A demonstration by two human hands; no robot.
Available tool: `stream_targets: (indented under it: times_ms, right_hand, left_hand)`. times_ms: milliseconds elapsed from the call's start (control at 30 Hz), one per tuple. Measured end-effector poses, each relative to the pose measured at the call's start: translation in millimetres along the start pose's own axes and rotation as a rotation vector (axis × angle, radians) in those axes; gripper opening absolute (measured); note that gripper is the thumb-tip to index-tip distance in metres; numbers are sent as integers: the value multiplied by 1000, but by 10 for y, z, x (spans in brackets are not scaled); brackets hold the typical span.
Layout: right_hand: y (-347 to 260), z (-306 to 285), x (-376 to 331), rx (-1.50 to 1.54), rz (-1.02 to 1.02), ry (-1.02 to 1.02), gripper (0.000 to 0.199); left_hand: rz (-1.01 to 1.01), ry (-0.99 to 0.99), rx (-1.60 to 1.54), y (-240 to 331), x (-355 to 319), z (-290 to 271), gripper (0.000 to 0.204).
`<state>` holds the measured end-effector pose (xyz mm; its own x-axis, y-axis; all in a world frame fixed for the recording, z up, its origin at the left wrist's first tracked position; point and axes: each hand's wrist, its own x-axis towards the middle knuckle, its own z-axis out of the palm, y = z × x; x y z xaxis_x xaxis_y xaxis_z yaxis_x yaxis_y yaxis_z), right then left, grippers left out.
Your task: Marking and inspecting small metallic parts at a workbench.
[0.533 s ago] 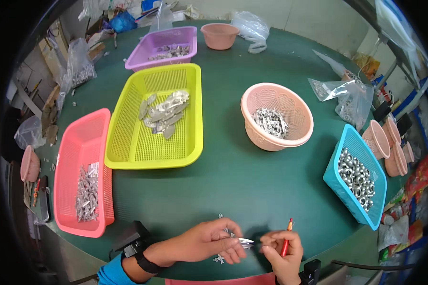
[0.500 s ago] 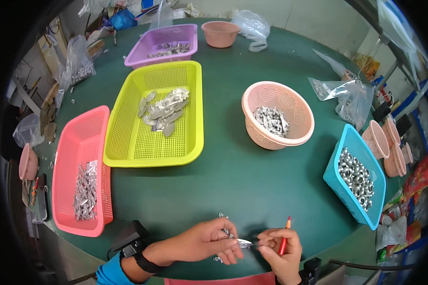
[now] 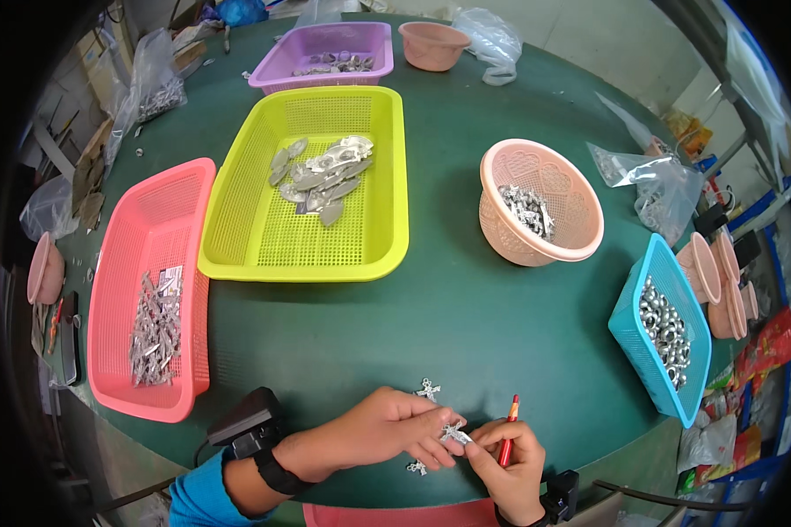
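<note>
- Left hand (image 3: 387, 430): grasping a small silver metal piece (image 3: 455, 433) between thumb and fingers, just above the near edge of the worktop (image 3: 325, 338).
- Right hand (image 3: 514, 465): grasping a red pen (image 3: 513, 411) among its fingers, its thumb tip at the other end of that piece; whether it pinches the piece, I cannot tell.
- Silver charms (image 3: 427, 390) lie on the worktop beside the left hand.
- Blue basket (image 3: 628, 325) of shiny rings: by the right edge.
- Coral basket (image 3: 154, 206) of metal parts: toward the left edge.
</note>
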<state>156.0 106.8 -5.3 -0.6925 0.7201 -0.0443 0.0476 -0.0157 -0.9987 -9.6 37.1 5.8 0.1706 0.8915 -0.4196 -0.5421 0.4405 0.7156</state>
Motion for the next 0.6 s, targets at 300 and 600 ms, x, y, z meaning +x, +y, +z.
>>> stream_targets:
  times_ms: [300, 600]
  right_hand:
    - [-19, 45, 31, 97, 5, -1, 15]
    - [-33, 49, 22, 116, 19, -12, 15]
  left_hand:
    - [19, 21, 25, -17, 19, -37, 27]
    - [31, 34, 35, -22, 20, -38, 26]
